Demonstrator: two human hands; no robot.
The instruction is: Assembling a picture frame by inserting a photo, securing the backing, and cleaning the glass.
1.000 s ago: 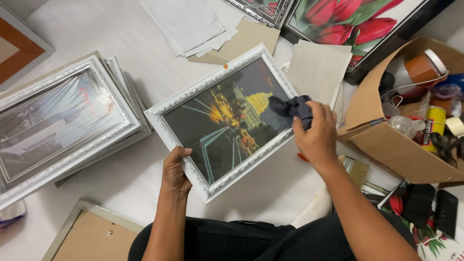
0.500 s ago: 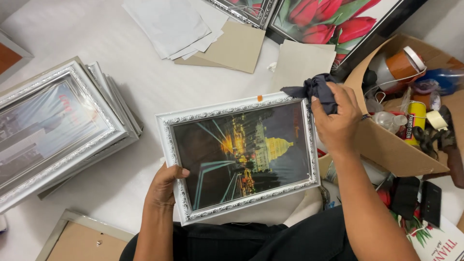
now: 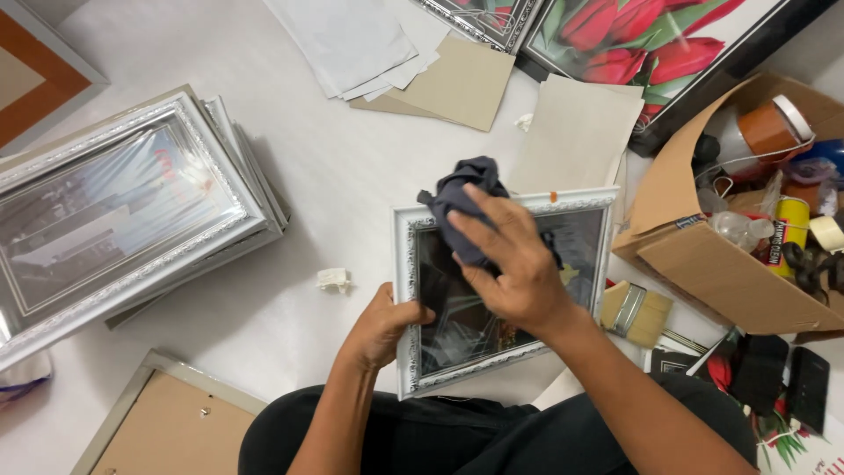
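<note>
A silver-framed picture (image 3: 580, 204) with dark glass stands tilted up on my lap. My left hand (image 3: 380, 324) grips its left edge, thumb on the ornate moulding. My right hand (image 3: 514, 259) lies flat over the glass near the upper left corner and presses a dark grey cloth (image 3: 464, 200) against it. The cloth bunches out above my fingers and covers the frame's top left corner.
A stack of silver frames (image 3: 132, 202) lies at the left. A cardboard box (image 3: 703, 264) of jars and bottles sits at the right, a paintbrush (image 3: 635, 312) beside it. Paper sheets (image 3: 352, 40), card backings (image 3: 457, 84) and a tulip picture (image 3: 668, 53) lie beyond. A small white wad (image 3: 334, 280) rests near the frame.
The picture has turned and tipped more upright toward me. My right hand with the cloth has moved from the frame's top right corner across to its upper left part.
</note>
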